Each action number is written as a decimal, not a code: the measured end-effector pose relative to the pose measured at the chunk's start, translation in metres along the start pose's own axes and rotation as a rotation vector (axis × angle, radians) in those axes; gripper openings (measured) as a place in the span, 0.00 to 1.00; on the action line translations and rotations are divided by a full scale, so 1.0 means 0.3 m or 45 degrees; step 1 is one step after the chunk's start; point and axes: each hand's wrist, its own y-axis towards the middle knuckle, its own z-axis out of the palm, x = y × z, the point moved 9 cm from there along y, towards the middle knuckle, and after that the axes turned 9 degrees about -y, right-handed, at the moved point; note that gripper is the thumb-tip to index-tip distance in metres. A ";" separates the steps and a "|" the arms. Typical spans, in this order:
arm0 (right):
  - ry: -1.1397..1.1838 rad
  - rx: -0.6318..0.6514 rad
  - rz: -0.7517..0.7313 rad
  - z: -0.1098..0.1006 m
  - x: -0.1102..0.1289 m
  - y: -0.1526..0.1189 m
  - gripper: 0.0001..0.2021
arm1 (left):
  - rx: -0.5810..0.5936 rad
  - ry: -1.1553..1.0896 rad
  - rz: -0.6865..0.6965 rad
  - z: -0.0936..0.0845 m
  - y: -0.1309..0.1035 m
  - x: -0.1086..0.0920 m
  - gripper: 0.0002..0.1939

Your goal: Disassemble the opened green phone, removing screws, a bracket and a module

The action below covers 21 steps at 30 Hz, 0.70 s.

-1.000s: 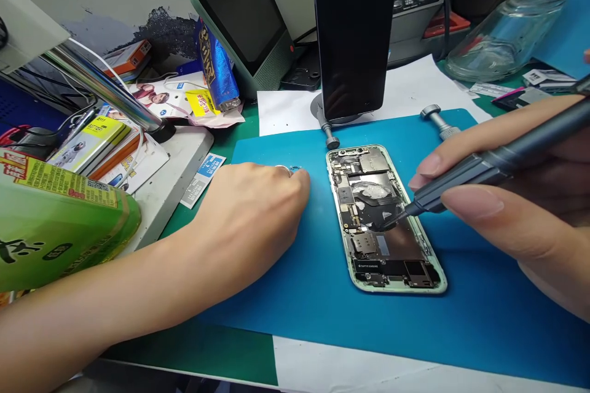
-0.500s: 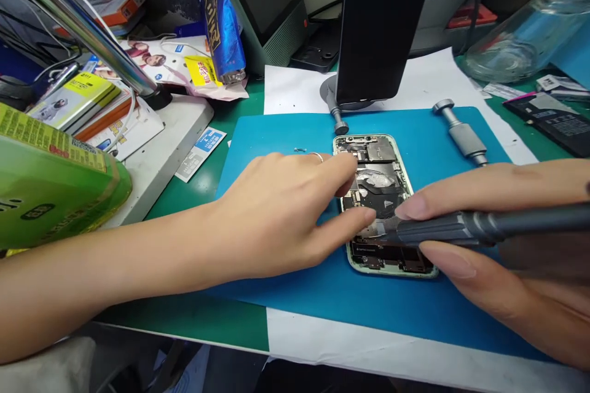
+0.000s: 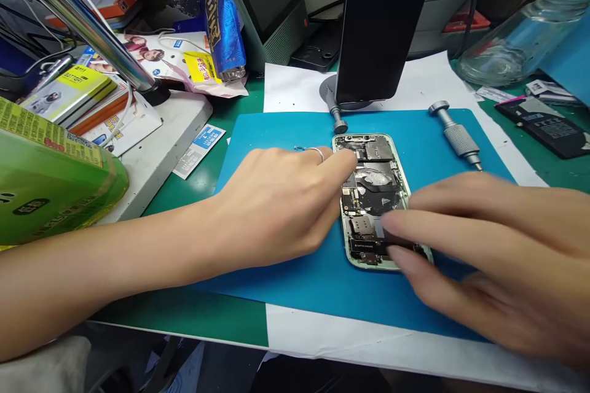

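An opened phone with a pale green frame lies on a blue mat, its inner parts exposed. Over its upper left edge, my left hand is closed, with the index finger bent down and the thumb tucked out of sight. What its fingertips hold, if anything, is hidden. My right hand, blurred by motion, reaches over the lower right of the phone. Its index finger and thumb are apart, and no tool shows between them. A knurled metal screwdriver lies on the mat beyond my right hand.
A dark screen on a stand rises behind the phone. To the right are a glass jar and a loose battery. A green container, a lamp pole and a blue packet crowd the left.
The dark pen-shaped tool in my right hand has gone from view, and that hand's fingers have moved left over the phone. My left thumb has drawn in under the index finger.
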 end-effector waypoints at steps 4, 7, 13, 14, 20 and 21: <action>-0.040 0.082 -0.147 0.045 0.032 0.039 0.11 | 0.025 0.045 0.004 0.003 -0.005 -0.004 0.07; -0.053 0.093 -0.152 0.055 0.016 0.050 0.14 | 0.043 0.057 0.021 0.005 -0.008 -0.008 0.07; -0.069 0.138 -0.199 0.066 0.013 0.053 0.20 | 0.055 0.038 0.031 0.010 -0.005 -0.009 0.06; -0.064 0.138 -0.204 0.065 0.014 0.054 0.20 | 0.051 0.037 0.032 0.010 -0.004 -0.009 0.06; -0.073 0.096 -0.224 0.054 0.015 0.053 0.20 | 0.041 0.059 0.027 0.010 0.000 -0.007 0.06; -0.080 0.090 -0.224 0.054 0.014 0.053 0.20 | 0.044 0.060 0.026 0.011 0.000 -0.007 0.06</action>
